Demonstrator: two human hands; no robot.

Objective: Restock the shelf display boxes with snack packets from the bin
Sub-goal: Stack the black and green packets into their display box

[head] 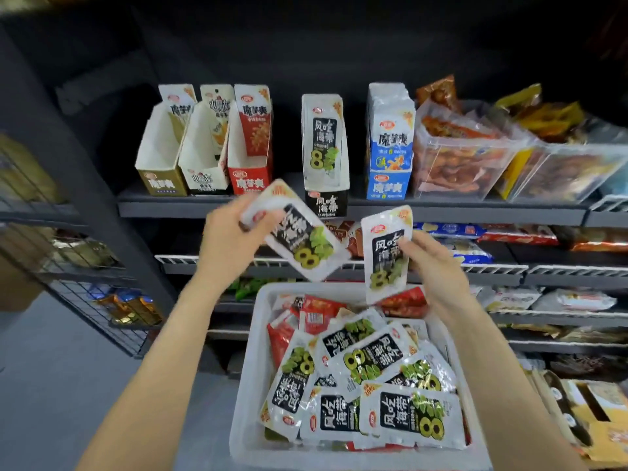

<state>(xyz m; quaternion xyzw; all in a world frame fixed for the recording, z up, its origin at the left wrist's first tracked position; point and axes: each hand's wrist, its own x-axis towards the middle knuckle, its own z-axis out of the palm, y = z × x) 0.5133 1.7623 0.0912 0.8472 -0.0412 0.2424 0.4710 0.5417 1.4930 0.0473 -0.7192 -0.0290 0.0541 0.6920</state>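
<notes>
A white plastic bin [251, 385] sits low in front of me, filled with several black-and-white seaweed packets [370, 362] and some red ones [314, 312]. My left hand [231, 239] grips a tilted seaweed packet [299, 239] above the bin. My right hand [431, 266] pinches a second, upright seaweed packet [385, 253]. On the shelf above stands the black seaweed display box [325, 195] with one packet upright in it. Left of it are gold [159, 164], white [204, 164] and red [249, 164] display boxes; a blue box [389, 171] stands to its right.
Clear tubs [469, 164] of orange snacks fill the shelf's right side. Lower wire shelves [492, 268] hold more packets. A dark wire rack [85, 294] stands at the left, and cardboard boxes [594, 413] sit at the lower right.
</notes>
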